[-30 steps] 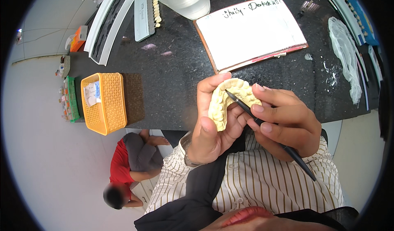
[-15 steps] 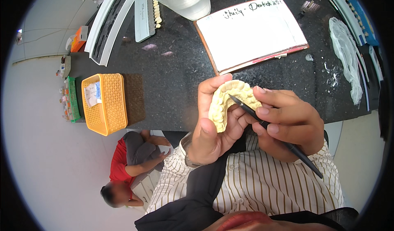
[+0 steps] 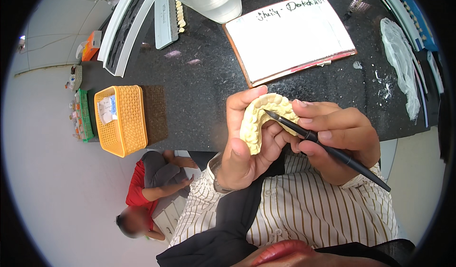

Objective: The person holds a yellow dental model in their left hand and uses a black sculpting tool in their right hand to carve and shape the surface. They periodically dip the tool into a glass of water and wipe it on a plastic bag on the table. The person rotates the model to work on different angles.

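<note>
Far to my left, at the edge of the black speckled stone bench, stands a yellow perforated plastic basket, and down below it a person in a red shirt sits on the pale floor. My left hand comes up from the lower edge with its palm turned toward me, the fingers curled around a cream-yellow plaster dental cast shaped like an arch of teeth; my thumb lies along the cast's near left side and the fingertips wrap over its top, so the hand is closed firmly on it and holds it raised in front of my striped shirt, above the near edge of the bench rather than resting on it. To the right, my right hand is closed in a pen-like pinch on a slim black pointed instrument, thumb and first fingers pressed against its shaft; the tip touches the upper inside of the cast's arch while the long handle slants down and away to the right past my wrist. The two hands meet at the cast, knuckles touching. Beyond them on the bench lies a white writing pad on a red-brown board, and at the far right a crumpled clear plastic bag.
</note>
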A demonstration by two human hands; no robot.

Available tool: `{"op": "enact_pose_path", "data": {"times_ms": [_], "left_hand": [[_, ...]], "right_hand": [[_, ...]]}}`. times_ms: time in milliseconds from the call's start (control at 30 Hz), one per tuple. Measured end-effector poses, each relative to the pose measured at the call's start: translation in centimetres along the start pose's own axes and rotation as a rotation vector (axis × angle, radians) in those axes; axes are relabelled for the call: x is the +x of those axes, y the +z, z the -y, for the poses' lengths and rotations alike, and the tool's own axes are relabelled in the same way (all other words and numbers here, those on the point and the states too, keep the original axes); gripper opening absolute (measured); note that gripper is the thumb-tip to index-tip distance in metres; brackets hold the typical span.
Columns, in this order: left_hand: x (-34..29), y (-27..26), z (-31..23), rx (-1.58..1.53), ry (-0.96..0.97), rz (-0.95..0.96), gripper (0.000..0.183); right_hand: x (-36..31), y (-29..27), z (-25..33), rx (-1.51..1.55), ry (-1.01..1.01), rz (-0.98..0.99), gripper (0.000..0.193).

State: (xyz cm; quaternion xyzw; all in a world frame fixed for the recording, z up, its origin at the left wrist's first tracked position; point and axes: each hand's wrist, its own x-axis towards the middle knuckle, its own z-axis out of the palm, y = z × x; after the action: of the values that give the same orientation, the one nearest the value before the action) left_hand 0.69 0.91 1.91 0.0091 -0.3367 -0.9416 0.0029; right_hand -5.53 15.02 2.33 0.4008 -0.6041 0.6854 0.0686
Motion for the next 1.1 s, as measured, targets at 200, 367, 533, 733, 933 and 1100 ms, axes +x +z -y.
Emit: {"op": "enact_pose_path", "data": {"times_ms": [200, 367, 533, 733, 933, 1100], "left_hand": [[-0.05, -0.02, -0.06, 0.021, -0.017, -0.005, 0.073], [0.04, 0.05, 0.02, 0.005, -0.012, -0.011, 0.074], [-0.18, 0.02, -0.05, 0.016, -0.010, -0.026, 0.074], [-0.02, 0.17, -0.04, 0.036, -0.026, -0.027, 0.074], [-0.11, 0.15, 0.02, 0.019, -0.016, -0.023, 0.075], [-0.06, -0.08, 0.09, 0.035, -0.001, -0.003, 0.075]], "right_hand": [[0.05, 0.53, -0.31, 0.005, -0.031, -0.104, 0.029], [0.05, 0.10, -0.13, -0.017, -0.009, -0.023, 0.026], [0.01, -0.05, -0.04, 0.026, 0.009, 0.009, 0.025], [-0.01, -0.16, -0.15, 0.034, -0.003, 0.002, 0.025], [-0.16, -0.01, -0.14, 0.086, 0.012, -0.012, 0.024], [-0.12, -0.05, -0.10, 0.070, 0.003, -0.012, 0.025]]}}
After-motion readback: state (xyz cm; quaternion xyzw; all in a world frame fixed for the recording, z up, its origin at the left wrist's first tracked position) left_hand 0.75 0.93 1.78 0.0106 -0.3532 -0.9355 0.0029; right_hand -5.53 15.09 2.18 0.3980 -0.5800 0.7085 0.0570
